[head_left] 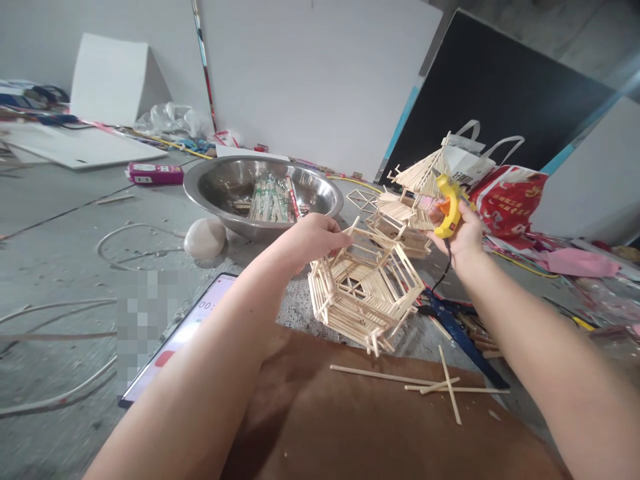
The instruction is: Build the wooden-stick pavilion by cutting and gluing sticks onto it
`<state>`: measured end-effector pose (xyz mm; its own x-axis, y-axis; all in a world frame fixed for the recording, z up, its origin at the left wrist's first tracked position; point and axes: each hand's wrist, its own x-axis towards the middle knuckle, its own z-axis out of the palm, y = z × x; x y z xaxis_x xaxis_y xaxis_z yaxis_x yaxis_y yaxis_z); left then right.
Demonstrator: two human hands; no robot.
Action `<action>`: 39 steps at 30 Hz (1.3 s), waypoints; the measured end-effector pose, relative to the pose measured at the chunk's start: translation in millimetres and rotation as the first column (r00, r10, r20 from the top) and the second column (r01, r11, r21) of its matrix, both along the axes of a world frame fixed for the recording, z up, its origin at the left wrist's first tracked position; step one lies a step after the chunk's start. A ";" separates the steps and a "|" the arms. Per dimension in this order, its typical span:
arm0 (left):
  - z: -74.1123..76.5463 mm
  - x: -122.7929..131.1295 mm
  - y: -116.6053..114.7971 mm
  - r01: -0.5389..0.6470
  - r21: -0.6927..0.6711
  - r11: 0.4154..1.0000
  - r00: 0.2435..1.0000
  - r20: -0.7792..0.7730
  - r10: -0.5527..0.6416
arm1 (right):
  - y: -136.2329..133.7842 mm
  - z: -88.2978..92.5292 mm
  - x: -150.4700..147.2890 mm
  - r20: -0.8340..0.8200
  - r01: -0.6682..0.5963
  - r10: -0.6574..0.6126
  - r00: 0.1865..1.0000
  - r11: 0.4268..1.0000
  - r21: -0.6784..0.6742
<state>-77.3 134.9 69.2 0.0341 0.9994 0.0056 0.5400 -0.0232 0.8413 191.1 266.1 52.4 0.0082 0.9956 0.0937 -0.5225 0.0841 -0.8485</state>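
My left hand (325,239) is closed in a pinch at the upper left rim of a hexagonal frame built from thin wooden sticks (367,300). The tip of a wooden stick (355,225) pokes out by its fingertips. In my right hand (467,237) is a yellow hot glue gun (453,207), its nozzle pointing up and to the left, with a black cord hanging below. Behind it rises a tiered stick model with a pointed roof (425,175), partly hidden by the glue gun and hand. Several loose sticks (380,375) lie on a brown sheet (320,427) in front.
A steel basin (215,213) holds bagged sticks (273,199). Left of the frame are a round whitish object (205,239) and a phone (187,333) behind my forearm. Blue-handled pliers (465,340) lie at right, near a red bag (510,203). White cables (60,303) cross the floor.
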 end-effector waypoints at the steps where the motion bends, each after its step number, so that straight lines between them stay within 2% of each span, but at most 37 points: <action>1: 0.2 0.2 -0.7 0.005 0.001 1.000 1.000 -0.020 -0.005 | -2.2 -2.3 1.3 0.002 -0.022 0.022 1.000 1.000 -0.004; 4: 1.2 0.2 -2.9 0.011 -0.010 1.000 0.999 -0.048 -0.012 | -9.7 -4.6 6.6 0.004 -0.066 0.066 0.998 0.998 0.000; 7: 2.7 -1.1 -3.9 0.027 -0.029 0.999 0.999 -0.045 -0.029 | -23.1 0.8 14.0 0.028 -0.061 0.060 0.998 0.998 0.034; 12: 5.4 -0.7 -4.6 0.054 -0.006 0.999 0.998 -0.029 -0.054 | -67.4 10.7 20.2 0.090 -0.059 0.047 0.995 0.989 0.137; 17: 12.9 9.4 -11.3 -0.007 0.082 0.997 1.000 0.000 0.007 | -114.0 0.6 14.5 0.180 -0.054 0.022 0.983 0.983 0.175; 21: 19.9 15.8 -17.6 -0.045 0.153 0.987 0.999 0.032 0.040 | -134.1 -6.0 13.1 0.170 -0.032 -0.001 0.985 0.981 0.191; 25: 24.4 18.8 -19.5 -0.061 0.201 0.978 0.997 0.049 0.052 | -140.9 -4.4 12.8 0.135 -0.023 -0.006 0.991 0.977 0.214; 29: 26.8 22.5 -18.4 -0.066 0.170 0.983 0.997 0.044 0.059 | -138.5 -9.5 4.8 0.064 -0.026 0.013 0.998 0.977 0.212; 34: 21.9 17.1 -17.8 -0.013 0.133 0.991 1.000 0.005 0.013 | -132.7 -20.4 -3.4 0.035 -0.039 0.032 0.999 0.977 0.208; 39: 18.7 8.4 -22.2 -0.011 0.088 0.996 0.998 -0.055 0.016 | -129.7 -14.5 3.9 0.063 -0.093 0.081 0.995 0.972 0.215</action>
<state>-68.9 112.7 87.9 0.0231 0.9956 0.0913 0.5867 -0.0875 0.8051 195.1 136.5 37.9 -0.0889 0.9479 0.3058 -0.4902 0.2256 -0.8419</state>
